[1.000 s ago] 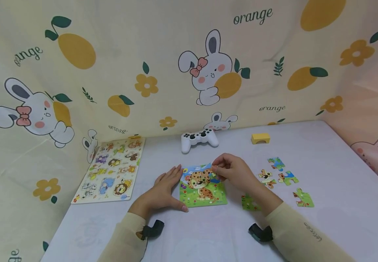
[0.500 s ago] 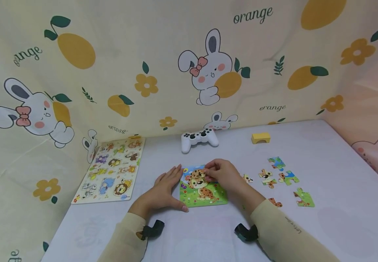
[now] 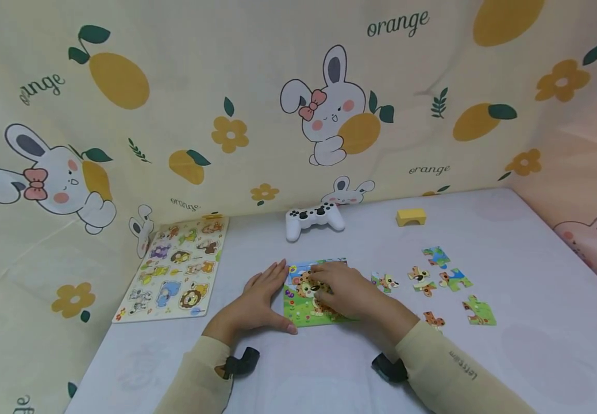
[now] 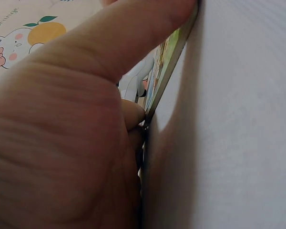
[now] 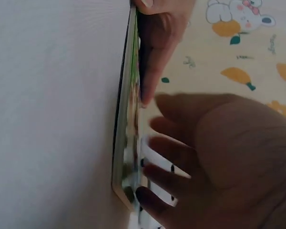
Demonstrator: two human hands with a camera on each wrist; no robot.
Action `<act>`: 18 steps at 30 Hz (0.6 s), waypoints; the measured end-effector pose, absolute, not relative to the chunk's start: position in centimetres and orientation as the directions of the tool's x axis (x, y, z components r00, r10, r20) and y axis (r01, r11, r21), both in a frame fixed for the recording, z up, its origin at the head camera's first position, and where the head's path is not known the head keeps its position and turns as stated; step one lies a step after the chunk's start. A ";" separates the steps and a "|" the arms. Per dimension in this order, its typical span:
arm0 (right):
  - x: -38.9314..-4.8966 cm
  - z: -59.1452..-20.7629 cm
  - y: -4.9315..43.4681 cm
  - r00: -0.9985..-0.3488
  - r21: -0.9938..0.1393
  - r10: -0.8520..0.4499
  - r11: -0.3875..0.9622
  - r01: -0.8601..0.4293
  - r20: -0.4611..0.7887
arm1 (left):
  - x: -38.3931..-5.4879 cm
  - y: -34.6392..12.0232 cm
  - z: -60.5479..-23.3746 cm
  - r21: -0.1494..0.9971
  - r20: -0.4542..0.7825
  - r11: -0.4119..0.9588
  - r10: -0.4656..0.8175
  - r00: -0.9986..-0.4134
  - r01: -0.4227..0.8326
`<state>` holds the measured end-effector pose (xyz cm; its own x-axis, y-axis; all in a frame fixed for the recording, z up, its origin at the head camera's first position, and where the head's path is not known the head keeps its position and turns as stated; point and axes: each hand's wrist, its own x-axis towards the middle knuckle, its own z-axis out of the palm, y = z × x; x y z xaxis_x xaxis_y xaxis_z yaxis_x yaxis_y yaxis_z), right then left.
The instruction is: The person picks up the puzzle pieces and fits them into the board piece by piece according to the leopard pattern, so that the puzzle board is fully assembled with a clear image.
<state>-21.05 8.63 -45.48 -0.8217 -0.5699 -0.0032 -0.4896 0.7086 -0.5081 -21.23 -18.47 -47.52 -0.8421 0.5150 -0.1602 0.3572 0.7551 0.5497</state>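
Note:
In the head view a leopard picture puzzle (image 3: 303, 315) lies flat on the white table, green along its lower part. My left hand (image 3: 254, 305) rests at its left edge, fingers straight, with the thumb by the lower left corner. Over the puzzle's right and middle part lies my right hand (image 3: 347, 290), fingers spread and slightly bent, covering much of the leopard. The right wrist view shows this right hand (image 5: 224, 157) with loose fingers along the puzzle's face (image 5: 133, 102) and nothing pinched between them. The left thumb (image 4: 128, 33) touches the puzzle's edge in the left wrist view.
Several loose puzzle pieces lie right of the puzzle, among them a green piece (image 3: 479, 311) and a blue-green piece (image 3: 436, 256). A white game controller (image 3: 315, 221) and a yellow arch block (image 3: 411, 217) stand behind. An animal board (image 3: 174, 270) lies at left.
My right hand, earlier with fingertips together at the puzzle's upper right, has shifted left and spread its fingers over the picture. A loose piece beside it is uncovered. My left hand stays still.

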 end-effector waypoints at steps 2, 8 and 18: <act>-20.8 -45.5 8.4 -0.795 -0.461 -0.606 0.716 -0.524 -0.038 | -21.2 -18.5 -47.5 0.550 -0.160 0.754 0.517 -0.841 0.359; -20.4 -45.4 8.5 -0.784 -0.401 -0.612 0.747 -0.531 -0.103 | -21.2 -18.6 -47.6 0.550 -0.156 0.753 0.518 -0.841 0.362; -21.0 -45.8 9.7 -0.806 -0.661 -0.590 0.621 -0.422 -0.040 | -21.3 -18.6 -47.8 0.560 -0.152 0.745 0.522 -0.839 0.362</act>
